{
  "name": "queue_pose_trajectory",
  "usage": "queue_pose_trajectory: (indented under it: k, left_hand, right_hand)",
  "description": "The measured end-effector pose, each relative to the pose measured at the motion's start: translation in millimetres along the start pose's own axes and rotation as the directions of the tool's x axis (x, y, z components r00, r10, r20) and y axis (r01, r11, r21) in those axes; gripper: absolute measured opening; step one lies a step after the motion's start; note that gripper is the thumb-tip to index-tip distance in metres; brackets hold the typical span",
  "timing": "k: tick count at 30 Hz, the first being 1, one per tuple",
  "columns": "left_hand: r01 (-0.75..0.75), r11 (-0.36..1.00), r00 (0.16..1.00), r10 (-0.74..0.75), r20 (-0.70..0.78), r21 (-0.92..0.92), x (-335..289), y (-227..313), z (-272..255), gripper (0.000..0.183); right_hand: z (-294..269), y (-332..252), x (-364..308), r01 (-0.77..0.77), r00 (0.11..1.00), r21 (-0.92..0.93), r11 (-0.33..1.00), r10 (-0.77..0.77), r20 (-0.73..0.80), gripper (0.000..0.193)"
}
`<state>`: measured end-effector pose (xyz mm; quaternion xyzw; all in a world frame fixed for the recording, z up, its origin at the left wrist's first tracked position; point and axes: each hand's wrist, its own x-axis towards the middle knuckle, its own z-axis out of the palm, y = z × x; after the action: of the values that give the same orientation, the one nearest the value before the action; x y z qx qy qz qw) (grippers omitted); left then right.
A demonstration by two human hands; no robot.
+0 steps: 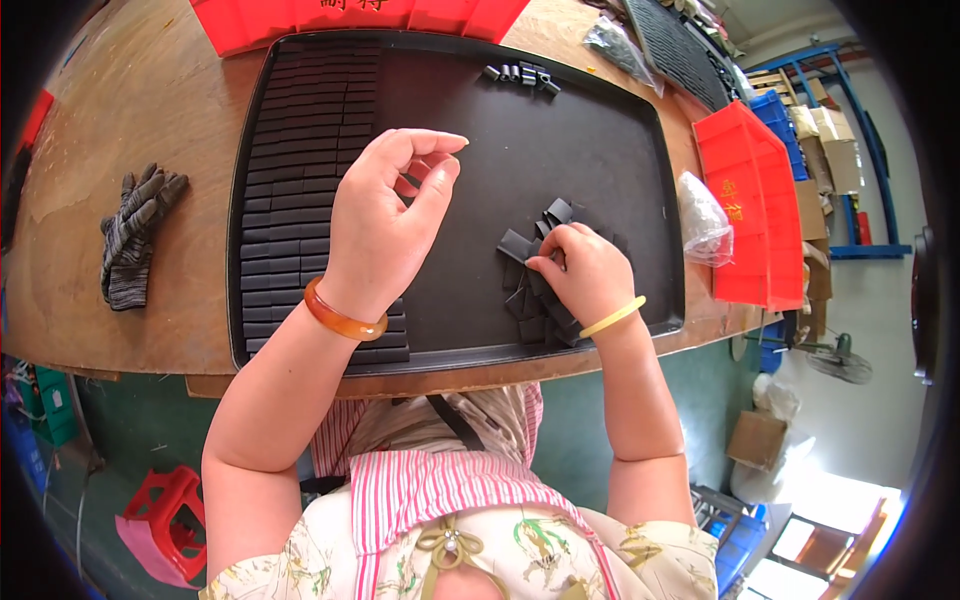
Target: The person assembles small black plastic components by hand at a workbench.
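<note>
A large black tray [455,240] with a raised rim lies before me on the wooden table. Tight rows of flat black rectangular pieces [290,200] fill its left side. Above those rows hovers my left hand [390,215], palm turned inward, thumb and index finger slightly apart with nothing visible between them. At the tray's right, my right hand [592,275] reaches into a loose heap of small black pieces [535,315], thumb and fingers pinched on one, partly hidden by the fingers. Another black piece [515,245] sticks out beside the thumb.
A few short black tubular pieces [525,75] sit near the tray's far edge. Red bins [750,205] stand right and beyond. A clear plastic bag [705,225] lies by the right bin, a grey knitted glove [138,240] on the left. A red stool [170,525] stands on the floor.
</note>
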<state>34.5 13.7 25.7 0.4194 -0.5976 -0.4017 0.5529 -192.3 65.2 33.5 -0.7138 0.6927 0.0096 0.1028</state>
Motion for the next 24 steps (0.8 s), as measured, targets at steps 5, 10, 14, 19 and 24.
queue_pose_trajectory:
  k: [5, 10, 14, 19, 24]
  left_hand:
    - [0.024, 0.999, 0.998, -0.025, 0.052, 0.021, -2.6, 0.5, 1.2, 0.013]
    - [0.042, 0.998, 0.994, -0.046, 0.098, 0.039, -3.0, 3.5, 2.1, 0.011]
    - [0.010, 0.998, 0.993, -0.017, 0.114, 0.059, -3.3, 2.8, 2.9, 0.010]
    - [-0.005, 0.997, 0.992, -0.005, 0.125, 0.074, -3.0, 0.5, 3.6, 0.010]
    - [-0.087, 0.991, 0.986, 0.071, 0.150, 0.105, -3.8, -2.2, 3.7, 0.012]
  right_hand:
    - [5.5, 0.4, 6.3, 0.064, 0.993, 0.098, 0.993, -0.054, -0.101, 0.024]
    - [6.2, 4.2, 12.3, 0.108, 0.994, 0.132, 0.985, -0.104, -0.032, 0.021]
    - [10.4, -6.8, 13.7, 0.111, 0.989, 0.157, 0.981, -0.093, -0.118, 0.023]
    - [15.3, -10.3, 20.6, 0.115, 0.993, 0.152, 0.982, -0.112, -0.029, 0.027]
    - [16.3, -17.6, 24.9, 0.081, 0.989, 0.195, 0.978, -0.055, -0.134, 0.028]
